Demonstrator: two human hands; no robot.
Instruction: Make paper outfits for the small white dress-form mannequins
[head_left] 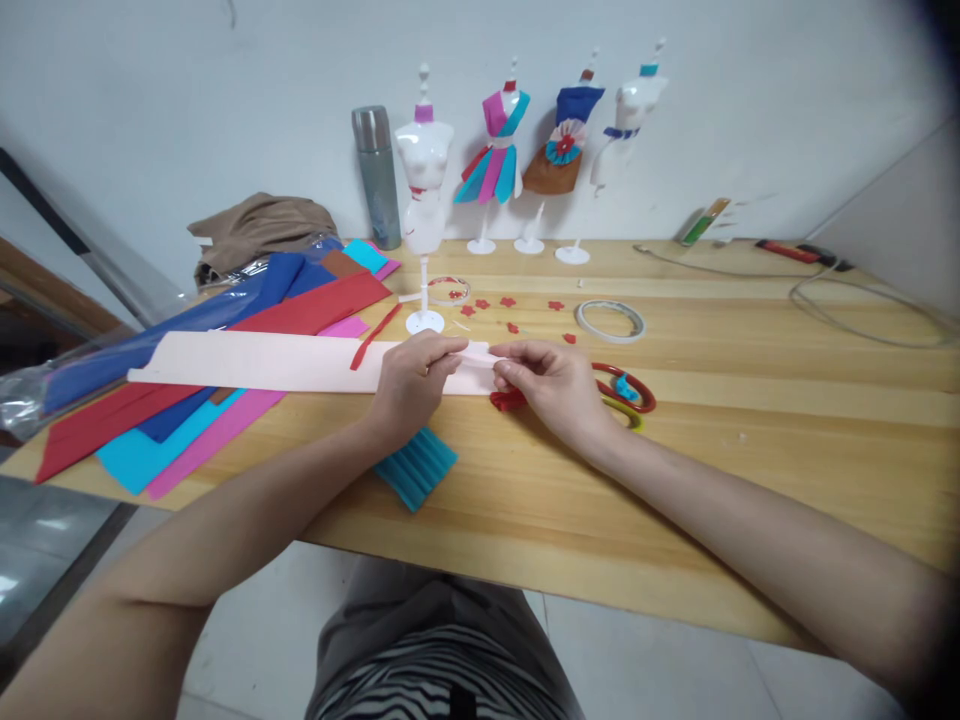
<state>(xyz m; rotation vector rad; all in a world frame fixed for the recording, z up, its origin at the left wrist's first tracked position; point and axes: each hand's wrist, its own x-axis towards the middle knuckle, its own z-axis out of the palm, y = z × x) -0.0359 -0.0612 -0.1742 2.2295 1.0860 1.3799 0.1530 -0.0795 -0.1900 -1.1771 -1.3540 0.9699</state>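
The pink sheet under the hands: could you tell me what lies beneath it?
Beneath the pink sheet lie red, blue, cyan and magenta sheets; their middles are covered. Both hands, left and right, pinch its end.

Four small dress forms stand in a row at the bench's twelve o'clock edge, against the wall; three wear coloured paper pieces. At eleven o'clock of them stands a grey flask, with a brown cloth farther toward ten o'clock. Sheets of red, blue, teal and pink paper lie at nine o'clock. A tape ring lies toward one o'clock, tiny red flowers near it. A pleated teal piece lies at six o'clock.
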